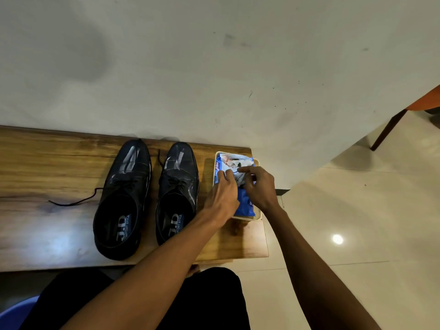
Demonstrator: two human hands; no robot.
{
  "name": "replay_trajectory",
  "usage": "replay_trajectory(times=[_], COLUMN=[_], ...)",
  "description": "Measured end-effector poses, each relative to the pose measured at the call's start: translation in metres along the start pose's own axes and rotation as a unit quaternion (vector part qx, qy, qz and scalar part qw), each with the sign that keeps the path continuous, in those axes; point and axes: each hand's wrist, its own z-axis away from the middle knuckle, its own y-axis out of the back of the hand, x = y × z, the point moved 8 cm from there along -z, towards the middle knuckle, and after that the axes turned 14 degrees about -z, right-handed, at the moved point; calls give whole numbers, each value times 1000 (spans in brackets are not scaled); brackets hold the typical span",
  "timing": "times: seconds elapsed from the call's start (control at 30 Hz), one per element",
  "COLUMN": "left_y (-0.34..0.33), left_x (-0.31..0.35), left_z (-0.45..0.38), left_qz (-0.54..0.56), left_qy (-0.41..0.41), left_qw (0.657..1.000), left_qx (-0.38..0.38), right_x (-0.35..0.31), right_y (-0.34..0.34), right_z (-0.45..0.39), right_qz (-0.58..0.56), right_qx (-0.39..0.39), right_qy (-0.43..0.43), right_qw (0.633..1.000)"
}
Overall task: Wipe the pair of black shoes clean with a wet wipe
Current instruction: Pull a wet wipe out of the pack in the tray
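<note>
Dim indoor light, glare spot on floor tiles (337,239), wide-angle edge bending

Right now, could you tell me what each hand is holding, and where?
Both the left hand and right hand are on the blue wet-wipe pack, near its opening; whether either pinches a wipe cannot be told.

Both hands' fingers (246,169) work at a blue wipes pack (245,206) in a tray (258,216) beside two black shoes (177,191)

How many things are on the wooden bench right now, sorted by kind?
Black shoes: 2, left shoe and right shoe, side by side
Blue wet wipe pack: 1, both the left hand and the right hand on it
Pale tray: 1, under the pack
Total: 4 on the bench
</note>
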Motion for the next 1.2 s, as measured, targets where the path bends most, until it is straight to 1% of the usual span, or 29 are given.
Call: replay_trajectory(times=[0.1,0.17,0.27,0.33,0.4,0.5,0.53,0.57,0.63,0.7,0.8,0.87,1.0,1.13,1.2], left_y=[-3,-8,-14,-15,-15,-16,-16,-16,-13,-8,7,20,49,70,76], left_x=[6,6,3,3,2,2,3,3,4,5,10,13,1,-27,-47], left_z=[-12,-17,-18,-16,-16,-15,-15,-15,-13,-10,3,15,47,80,97], left_qz=[-52,-71,-72,-72,-71,-81,-90,-97,-91,-61,0,50,89,102,109], left_qy=[-7,1,17,18,20,17,15,13,11,3,-26,-48,-36,-19,-9], left_qw=[998,997,997,997,997,996,996,995,996,998,998,993,984,979,976], left_qx=[-30,-35,-31,-27,-22,-17,-16,-13,-2,14,56,95,151,177,188], right_x=[1,0,4,13,22,25,24,21,16,11,-3,-14,-31,-58,-75], right_y=[-2,3,12,16,17,24,27,30,34,34,28,24,8,-10,-21], right_z=[1,1,1,2,5,8,9,10,11,14,18,21,30,33,35], right_qz=[18,9,-42,-116,-241,-425,-459,-476,-491,-518,-554,-570,-578,-576,-586], right_qx=[-24,-8,23,42,63,105,114,113,96,77,40,29,25,-2,-19], right_qy=[-4,2,-5,-46,-96,-158,-177,-190,-196,-201,-193,-184,-191,-181,-168], right_qw=[1000,1000,999,991,964,885,863,851,843,828,809,800,793,797,793])
